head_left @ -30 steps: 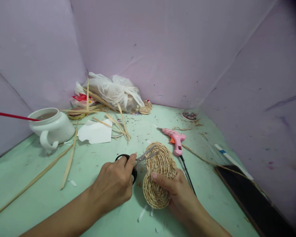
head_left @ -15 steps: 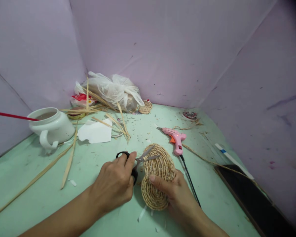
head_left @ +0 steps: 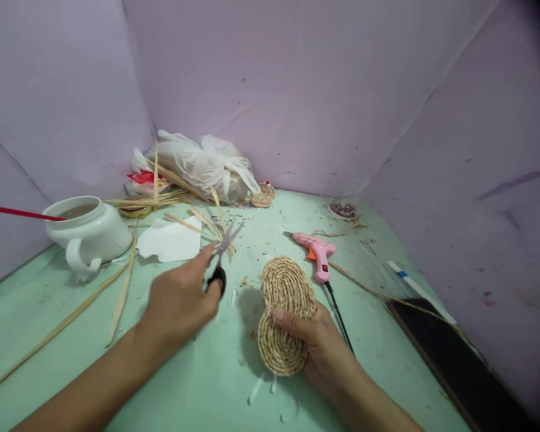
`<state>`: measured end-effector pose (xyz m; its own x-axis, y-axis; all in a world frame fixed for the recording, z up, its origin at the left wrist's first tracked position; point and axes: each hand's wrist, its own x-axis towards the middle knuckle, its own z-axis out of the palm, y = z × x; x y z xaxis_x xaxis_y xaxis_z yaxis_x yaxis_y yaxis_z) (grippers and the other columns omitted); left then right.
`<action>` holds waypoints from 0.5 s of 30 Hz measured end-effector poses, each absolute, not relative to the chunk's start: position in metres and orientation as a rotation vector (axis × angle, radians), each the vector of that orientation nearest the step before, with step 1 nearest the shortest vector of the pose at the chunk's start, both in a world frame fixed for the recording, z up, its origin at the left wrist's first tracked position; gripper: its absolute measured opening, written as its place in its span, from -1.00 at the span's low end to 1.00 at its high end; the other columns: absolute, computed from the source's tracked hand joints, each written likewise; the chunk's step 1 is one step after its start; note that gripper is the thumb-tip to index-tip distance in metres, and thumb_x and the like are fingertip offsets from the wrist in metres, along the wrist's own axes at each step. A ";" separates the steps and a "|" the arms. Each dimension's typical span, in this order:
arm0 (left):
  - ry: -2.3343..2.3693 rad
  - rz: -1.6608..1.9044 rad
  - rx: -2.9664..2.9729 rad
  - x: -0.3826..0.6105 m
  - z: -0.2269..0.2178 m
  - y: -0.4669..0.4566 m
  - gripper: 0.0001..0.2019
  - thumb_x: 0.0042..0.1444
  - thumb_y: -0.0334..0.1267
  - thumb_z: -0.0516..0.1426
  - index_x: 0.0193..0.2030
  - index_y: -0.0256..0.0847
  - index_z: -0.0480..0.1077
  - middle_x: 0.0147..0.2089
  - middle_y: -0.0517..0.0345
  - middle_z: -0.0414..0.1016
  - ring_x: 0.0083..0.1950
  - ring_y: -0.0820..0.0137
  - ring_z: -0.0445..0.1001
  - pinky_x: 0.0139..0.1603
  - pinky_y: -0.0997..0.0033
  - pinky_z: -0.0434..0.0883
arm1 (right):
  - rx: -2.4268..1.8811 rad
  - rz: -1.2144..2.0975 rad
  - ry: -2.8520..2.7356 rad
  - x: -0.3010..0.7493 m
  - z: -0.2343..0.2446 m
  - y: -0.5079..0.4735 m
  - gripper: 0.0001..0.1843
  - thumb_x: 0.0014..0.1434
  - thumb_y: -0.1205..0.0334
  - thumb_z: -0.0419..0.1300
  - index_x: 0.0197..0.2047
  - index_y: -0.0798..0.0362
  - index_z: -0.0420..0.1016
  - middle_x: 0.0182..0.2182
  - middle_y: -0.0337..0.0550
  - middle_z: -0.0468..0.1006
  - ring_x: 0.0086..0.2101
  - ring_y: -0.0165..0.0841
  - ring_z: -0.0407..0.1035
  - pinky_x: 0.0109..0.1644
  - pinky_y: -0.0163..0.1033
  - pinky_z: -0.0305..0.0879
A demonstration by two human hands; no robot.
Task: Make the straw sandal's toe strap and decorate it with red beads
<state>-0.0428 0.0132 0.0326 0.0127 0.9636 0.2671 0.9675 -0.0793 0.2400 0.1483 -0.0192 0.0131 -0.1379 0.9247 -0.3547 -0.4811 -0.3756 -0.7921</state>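
My left hand (head_left: 180,300) is closed round the black handles of a pair of scissors (head_left: 224,255), whose blades point up and away, slightly parted and a little blurred. In my right hand (head_left: 319,339) is a coiled straw piece (head_left: 284,309), braided into two joined ovals like a small sole. The thumb lies across its narrow waist and the other fingers are hidden beneath it. It hangs a little above the table, casting a shadow to its left. A gap separates the scissors from the woven piece.
A pink glue gun (head_left: 315,251) with a black cord lies right of centre. At left stands a white mug (head_left: 92,234) holding liquid and a red stick. Straw strips, torn white paper (head_left: 170,240) and a plastic bag (head_left: 207,168) lie behind. A dark slab (head_left: 450,354) is at right.
The scissors have moved left and away from the woven piece, where their blades were over its upper part. My right hand still holds the piece in nearly the same place.
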 end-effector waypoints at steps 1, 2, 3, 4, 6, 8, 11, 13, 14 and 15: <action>-2.217 -0.432 -2.113 -0.048 0.037 0.018 -0.51 0.05 -0.19 -0.04 0.15 -0.20 0.22 -0.33 -0.05 0.56 -0.31 0.08 0.51 -0.39 0.24 0.35 | -1.037 1.731 -0.618 0.149 0.014 -0.018 -0.69 -0.30 0.29 0.43 -0.41 0.16 0.51 -0.57 -0.20 0.50 -0.54 -0.38 0.37 -0.43 -0.26 0.32; -2.284 -0.330 -2.026 -0.053 0.041 0.023 -0.52 0.05 -0.17 -0.05 0.13 -0.22 0.24 -0.35 -0.10 0.55 -0.31 0.01 0.50 -0.43 0.22 0.31 | -1.036 1.750 -0.614 0.149 0.014 -0.018 -0.68 -0.32 0.30 0.43 -0.42 0.16 0.51 -0.56 -0.20 0.50 -0.54 -0.38 0.37 -0.43 -0.26 0.32; -2.332 -0.248 -1.992 -0.059 0.043 0.028 -0.54 0.05 -0.16 -0.05 0.10 -0.25 0.27 -0.35 -0.15 0.54 -0.31 -0.03 0.49 -0.46 0.22 0.29 | -1.040 1.769 -0.611 0.150 0.015 -0.017 -0.67 -0.35 0.30 0.44 -0.42 0.16 0.50 -0.56 -0.20 0.50 -0.54 -0.38 0.37 -0.43 -0.26 0.32; -2.367 -0.183 -1.978 -0.064 0.044 0.032 -0.57 0.05 -0.17 -0.07 0.04 -0.27 0.31 -0.32 -0.19 0.53 -0.31 -0.05 0.48 -0.48 0.22 0.27 | -1.045 1.789 -0.607 0.150 0.016 -0.017 -0.66 -0.36 0.31 0.45 -0.43 0.17 0.49 -0.56 -0.20 0.50 -0.54 -0.39 0.37 -0.42 -0.26 0.32; -2.366 -0.055 -2.029 -0.073 0.041 0.039 -0.64 0.04 -0.22 -0.08 -0.12 -0.29 0.40 -0.26 -0.25 0.50 -0.28 -0.07 0.46 -0.46 0.20 0.26 | -1.064 1.823 -0.604 0.151 0.016 -0.017 -0.64 -0.37 0.32 0.45 -0.43 0.17 0.48 -0.57 -0.21 0.49 -0.54 -0.40 0.36 -0.41 -0.27 0.31; -2.319 0.053 -2.130 -0.083 0.035 0.043 -0.69 0.00 -0.26 -0.06 -0.24 -0.31 0.44 -0.24 -0.29 0.46 -0.22 -0.11 0.42 -0.40 0.16 0.27 | -1.069 1.853 -0.612 0.152 0.015 -0.016 -0.63 -0.35 0.33 0.45 -0.40 0.16 0.47 -0.57 -0.22 0.48 -0.53 -0.41 0.36 -0.40 -0.28 0.30; -2.279 -0.148 -2.346 -0.099 0.026 0.049 -0.74 -0.13 -0.28 0.02 -0.34 -0.31 0.47 -0.29 -0.28 0.43 -0.15 -0.13 0.36 -0.27 0.11 0.27 | -1.044 1.920 -0.657 0.154 0.013 -0.016 -0.65 -0.29 0.31 0.43 -0.36 0.17 0.49 -0.55 -0.20 0.50 -0.51 -0.41 0.37 -0.38 -0.28 0.30; -2.324 -0.435 -2.453 -0.111 0.024 0.054 -0.79 -0.21 -0.32 0.07 -0.42 -0.27 0.48 -0.37 -0.18 0.43 -0.24 -0.02 0.39 -0.25 0.15 0.28 | -1.025 1.978 -0.689 0.156 0.013 -0.015 -0.66 -0.28 0.31 0.42 -0.37 0.18 0.50 -0.53 -0.19 0.51 -0.51 -0.41 0.37 -0.39 -0.30 0.29; -2.345 -0.549 -2.469 -0.115 0.025 0.056 -0.82 -0.24 -0.34 0.08 -0.46 -0.25 0.48 -0.40 -0.13 0.43 -0.30 0.06 0.40 -0.27 0.20 0.28 | -1.023 2.001 -0.700 0.156 0.013 -0.015 -0.66 -0.29 0.32 0.42 -0.37 0.18 0.50 -0.52 -0.19 0.51 -0.51 -0.41 0.37 -0.39 -0.30 0.29; -2.363 -0.654 -2.461 -0.118 0.026 0.057 -0.84 -0.25 -0.35 0.09 -0.49 -0.23 0.47 -0.43 -0.08 0.44 -0.36 0.13 0.40 -0.30 0.24 0.29 | -1.023 2.019 -0.709 0.156 0.014 -0.015 -0.66 -0.31 0.33 0.43 -0.37 0.18 0.51 -0.53 -0.19 0.50 -0.52 -0.42 0.37 -0.40 -0.31 0.28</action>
